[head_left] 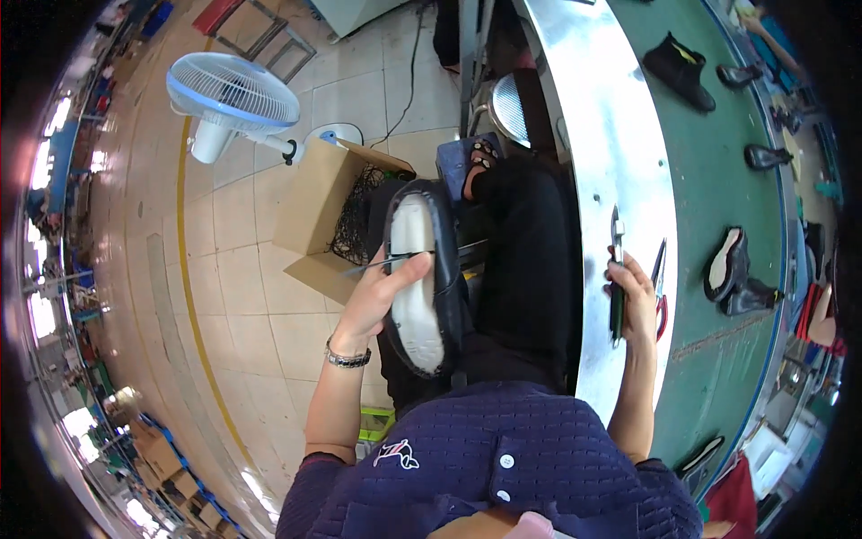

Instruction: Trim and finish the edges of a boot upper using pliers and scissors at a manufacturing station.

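Observation:
My left hand (375, 298) grips a black shoe (452, 301), its pale unfinished underside (416, 310) turned up over my lap. The thumb presses on the middle of that underside, where a thin dark strip (370, 266) crosses and sticks out to the left; I cannot make out what it is. On the metal bench at the right, my right hand (637, 296) closes its fingers on slim pliers (617, 310) with dark handles and a silver tip pointing away from me. Scissors (663, 314) with red handles lie just beside that hand, partly hidden by it.
A green conveyor belt (709, 193) beyond the bench carries several black shoes and boots (680, 74). By my left knee stands an open cardboard box (310, 202) with tangled black strands inside. A white and blue fan (232, 94) stands at the far left on the tiled floor.

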`<state>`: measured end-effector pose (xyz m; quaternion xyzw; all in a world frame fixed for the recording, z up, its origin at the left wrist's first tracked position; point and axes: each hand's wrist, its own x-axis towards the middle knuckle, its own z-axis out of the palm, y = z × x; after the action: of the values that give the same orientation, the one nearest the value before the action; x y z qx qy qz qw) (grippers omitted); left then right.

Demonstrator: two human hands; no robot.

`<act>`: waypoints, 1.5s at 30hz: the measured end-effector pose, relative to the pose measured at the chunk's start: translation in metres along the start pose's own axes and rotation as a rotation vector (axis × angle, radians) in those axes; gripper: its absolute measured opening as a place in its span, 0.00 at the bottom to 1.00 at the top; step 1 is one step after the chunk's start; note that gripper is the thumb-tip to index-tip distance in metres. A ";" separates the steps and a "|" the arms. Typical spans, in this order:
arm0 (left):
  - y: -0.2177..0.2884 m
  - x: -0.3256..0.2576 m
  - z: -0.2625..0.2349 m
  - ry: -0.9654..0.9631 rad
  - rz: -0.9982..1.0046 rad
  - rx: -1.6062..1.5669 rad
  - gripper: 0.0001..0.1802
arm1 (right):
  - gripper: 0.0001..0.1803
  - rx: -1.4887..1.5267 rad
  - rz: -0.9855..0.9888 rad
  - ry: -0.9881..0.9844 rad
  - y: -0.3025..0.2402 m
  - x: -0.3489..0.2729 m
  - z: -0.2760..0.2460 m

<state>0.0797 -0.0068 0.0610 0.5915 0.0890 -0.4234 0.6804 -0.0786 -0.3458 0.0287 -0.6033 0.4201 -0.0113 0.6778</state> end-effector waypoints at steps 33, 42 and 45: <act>0.010 0.059 0.016 0.612 0.974 0.691 0.10 | 0.37 -0.628 0.079 -0.807 -0.133 -0.022 0.181; 0.024 0.048 0.000 0.383 0.840 0.481 0.11 | 0.37 -0.854 -0.196 -0.754 -0.122 -0.026 0.177; 0.022 0.053 -0.008 0.349 0.979 0.545 0.13 | 0.37 -0.879 -0.220 -0.772 -0.127 -0.026 0.176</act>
<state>0.1306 -0.0262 0.0418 0.7785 -0.1957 0.0362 0.5952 0.0699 -0.2242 0.1338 -0.8279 0.0437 0.3137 0.4628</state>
